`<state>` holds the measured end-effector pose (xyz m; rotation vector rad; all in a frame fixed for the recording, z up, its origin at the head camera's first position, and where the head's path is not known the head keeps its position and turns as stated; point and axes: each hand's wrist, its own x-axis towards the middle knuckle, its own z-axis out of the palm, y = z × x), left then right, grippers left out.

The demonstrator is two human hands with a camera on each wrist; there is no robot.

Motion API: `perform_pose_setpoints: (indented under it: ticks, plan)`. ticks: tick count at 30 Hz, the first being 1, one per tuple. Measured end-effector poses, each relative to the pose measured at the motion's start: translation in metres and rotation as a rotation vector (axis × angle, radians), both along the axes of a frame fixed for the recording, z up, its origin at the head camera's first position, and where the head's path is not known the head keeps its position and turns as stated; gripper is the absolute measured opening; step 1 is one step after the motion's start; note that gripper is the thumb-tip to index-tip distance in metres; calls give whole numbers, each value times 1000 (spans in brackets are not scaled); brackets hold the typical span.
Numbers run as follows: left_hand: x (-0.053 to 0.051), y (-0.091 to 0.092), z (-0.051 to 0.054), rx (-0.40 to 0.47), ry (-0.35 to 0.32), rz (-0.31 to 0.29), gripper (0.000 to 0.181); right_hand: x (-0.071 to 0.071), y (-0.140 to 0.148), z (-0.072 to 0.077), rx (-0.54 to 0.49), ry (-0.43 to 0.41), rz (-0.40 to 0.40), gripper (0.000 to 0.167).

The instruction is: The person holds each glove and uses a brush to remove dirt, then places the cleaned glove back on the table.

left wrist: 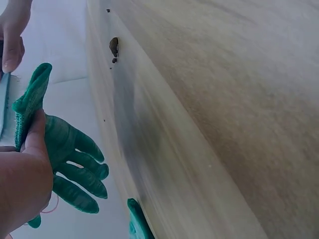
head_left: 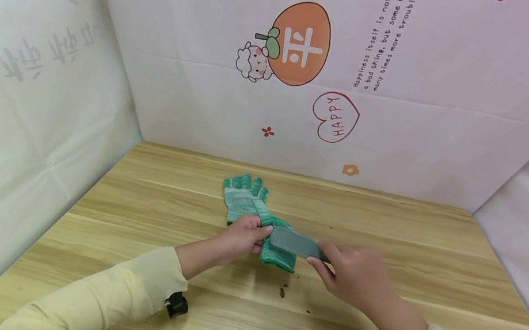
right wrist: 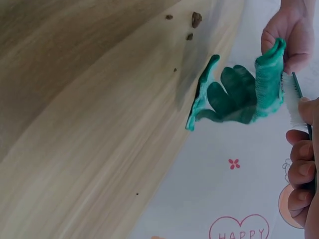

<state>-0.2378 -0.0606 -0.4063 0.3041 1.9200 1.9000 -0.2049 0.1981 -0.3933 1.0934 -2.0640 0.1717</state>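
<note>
My left hand [head_left: 247, 235] grips a green knit glove [head_left: 278, 259] near its cuff, thumb on top. In the left wrist view, the coated green fingers of that glove [left wrist: 77, 164] hang away from the hand, above the table. My right hand [head_left: 356, 274] holds a brush [head_left: 297, 243] with a flat grey back by its dark handle. White bristles [right wrist: 294, 102] face the cuff and seem to touch it in the right wrist view. A second, matching glove [head_left: 239, 199] lies on the table behind the left hand, its fingers toward the wall.
Brown crumbs [head_left: 282, 292] lie on the wooden table [head_left: 389, 233] in front of the held glove, one clump [right wrist: 197, 20] bigger than the rest. White printed sheets [head_left: 198, 60] rise behind the table and along both sides.
</note>
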Motion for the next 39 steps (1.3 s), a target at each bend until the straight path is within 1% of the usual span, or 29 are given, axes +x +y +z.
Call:
perform_pose_setpoints:
  ticks: [2, 6, 9, 17, 20, 23, 25, 29, 33, 39]
  plan:
    - [1, 0, 1, 0, 6, 0, 22, -1, -2, -3, -1, -4, 23, 49]
    - [2, -2, 2, 0, 9, 7, 28, -1, -2, -7, -10, -23, 51, 49]
    - [1, -4, 0, -7, 4, 19, 34, -1, 1, -10, -6, -41, 52, 49]
    - [-1, -1, 1, -20, 1, 5, 30, 2, 13, -12, 8, -60, 55, 48]
    - [-3, -1, 2, -29, 3, 1, 26, 3, 18, -13, 18, -68, 51, 49]
    - [-8, -2, 2, -29, 3, -1, 21, 4, 25, -16, 23, -82, 36, 51]
    - [-11, -3, 3, -37, 15, 11, 19, 5, 30, -18, 28, -97, 28, 52]
    - [-19, -4, 9, -72, 23, 61, 17, 6, 38, -20, 46, -127, 11, 52]
    - [-28, -3, 13, -71, 13, 99, 18, 7, 43, -23, 61, -128, -14, 54]
    - [-44, 9, 18, -104, -3, 155, 24, 9, 46, -24, 68, -138, -41, 54]
